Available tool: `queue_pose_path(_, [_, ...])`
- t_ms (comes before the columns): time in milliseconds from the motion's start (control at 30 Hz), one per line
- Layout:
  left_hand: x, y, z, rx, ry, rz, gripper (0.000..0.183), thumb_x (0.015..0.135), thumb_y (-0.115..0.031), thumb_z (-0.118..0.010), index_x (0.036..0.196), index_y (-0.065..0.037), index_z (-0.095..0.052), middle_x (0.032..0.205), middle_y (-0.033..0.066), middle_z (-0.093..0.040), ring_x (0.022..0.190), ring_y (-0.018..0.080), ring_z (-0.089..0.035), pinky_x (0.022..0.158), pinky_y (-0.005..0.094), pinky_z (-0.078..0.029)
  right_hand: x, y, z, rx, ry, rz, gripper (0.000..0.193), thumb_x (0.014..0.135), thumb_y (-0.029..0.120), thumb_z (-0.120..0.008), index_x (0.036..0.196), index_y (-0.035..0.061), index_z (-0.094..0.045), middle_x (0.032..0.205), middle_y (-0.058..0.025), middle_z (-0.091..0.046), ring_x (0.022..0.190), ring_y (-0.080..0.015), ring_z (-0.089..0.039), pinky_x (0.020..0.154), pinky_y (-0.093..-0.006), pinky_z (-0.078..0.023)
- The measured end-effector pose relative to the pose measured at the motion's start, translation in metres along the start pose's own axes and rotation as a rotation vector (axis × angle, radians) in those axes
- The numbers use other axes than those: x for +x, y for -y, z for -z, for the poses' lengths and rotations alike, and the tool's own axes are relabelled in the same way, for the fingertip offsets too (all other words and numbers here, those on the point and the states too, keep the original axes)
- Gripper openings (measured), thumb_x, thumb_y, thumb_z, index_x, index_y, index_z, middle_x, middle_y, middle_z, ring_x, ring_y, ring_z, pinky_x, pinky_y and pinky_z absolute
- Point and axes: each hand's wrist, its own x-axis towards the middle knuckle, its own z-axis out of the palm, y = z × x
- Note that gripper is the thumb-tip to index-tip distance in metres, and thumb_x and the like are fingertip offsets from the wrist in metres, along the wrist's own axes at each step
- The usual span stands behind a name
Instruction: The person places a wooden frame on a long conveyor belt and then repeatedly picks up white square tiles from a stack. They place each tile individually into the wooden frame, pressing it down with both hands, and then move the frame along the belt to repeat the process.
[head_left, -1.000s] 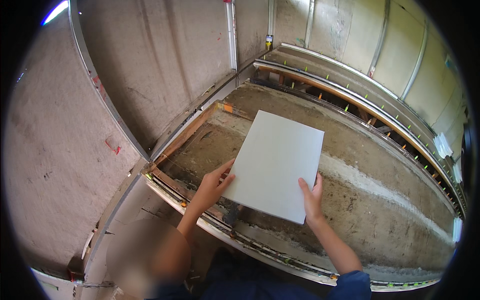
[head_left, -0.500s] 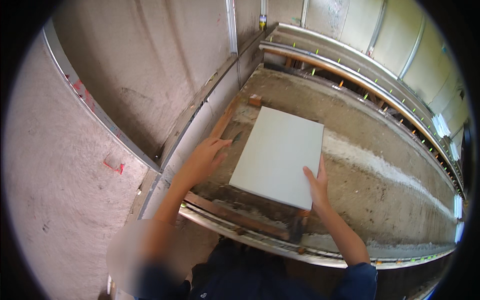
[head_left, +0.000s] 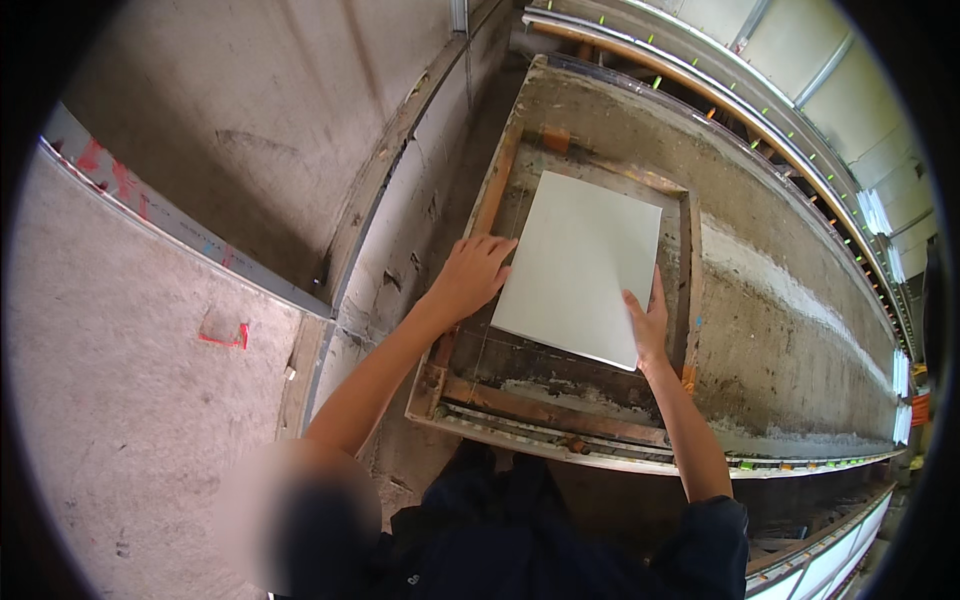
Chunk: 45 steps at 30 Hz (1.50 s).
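Note:
A white rectangular panel (head_left: 580,265) is held slightly tilted above a wooden-framed bed, roughly in the middle of the view. My right hand (head_left: 650,325) is closed on its lower right edge, thumb on the upper face, the other fingers along the side and partly hidden beneath. At the panel's left edge, my left hand (head_left: 472,275) has its fingers stretched out and a little bent. Their tips come up to the edge; whether they touch it I cannot tell. Beneath the panel shows the reddish-brown wooden frame (head_left: 692,270) with its dark, stained inside.
To the right stretches a long, dirty bed (head_left: 800,340) with a whitish streak. Behind it run metal rails with small green and orange pegs (head_left: 656,82). Pale wall panels (head_left: 270,160) stand at the left, with a metal strip (head_left: 190,235) across them. White pieces (head_left: 902,372) hang at the far right.
My view has shifted, showing more of the wooden frame. My left hand has come to the panel's left edge. My right hand still holds the panel.

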Motion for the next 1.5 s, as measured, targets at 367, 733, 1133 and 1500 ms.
queue_pose_path(367, [-0.003,-0.002,-0.03,0.197,-0.129,0.001,0.036,0.085,-0.019,-0.059,0.116,0.0,-0.057,0.109,0.0081,-0.06,0.12,0.0201,-0.042,0.098,0.0431,-0.028,0.002,-0.018,0.008,-0.014,0.039,0.022,0.079,0.084,0.017,-0.067,0.146,0.0045,-0.019,0.146,-0.0153,-0.031,0.132,-0.023,-0.035,0.108,-0.0346,-0.029])
queue_pose_path(733, [-0.003,-0.004,-0.025,0.196,-0.092,0.004,0.037,0.08,-0.021,-0.066,0.111,-0.002,-0.062,0.098,0.0058,-0.065,0.114,0.0193,-0.046,0.098,0.0426,-0.029,0.003,-0.026,0.003,-0.01,0.037,-0.03,0.082,0.084,0.02,-0.068,0.147,0.0041,-0.017,0.145,-0.0171,-0.031,0.132,-0.0246,-0.035,0.108,-0.0351,-0.03])
queue_pose_path(1133, [-0.004,-0.004,-0.022,0.197,-0.048,-0.002,0.034,0.076,-0.02,-0.07,0.106,-0.005,-0.065,0.097,0.0038,-0.064,0.111,0.0181,-0.046,0.096,0.0431,-0.03,-0.001,-0.022,-0.005,-0.013,0.014,-0.025,0.082,0.082,0.018,-0.069,0.146,0.0023,-0.02,0.143,-0.0176,-0.035,0.13,-0.0244,-0.038,0.107,-0.0349,-0.03])
queue_pose_path(1500, [-0.003,-0.003,-0.025,0.187,-0.053,-0.027,0.031,0.072,-0.018,-0.072,0.102,-0.009,-0.067,0.096,0.0009,-0.063,0.11,0.0178,-0.047,0.095,0.0439,-0.031,0.004,-0.034,0.002,-0.175,0.005,0.047,0.079,0.083,0.019,-0.067,0.146,0.0043,-0.022,0.14,-0.018,-0.04,0.127,-0.025,-0.042,0.104,-0.0334,-0.033])
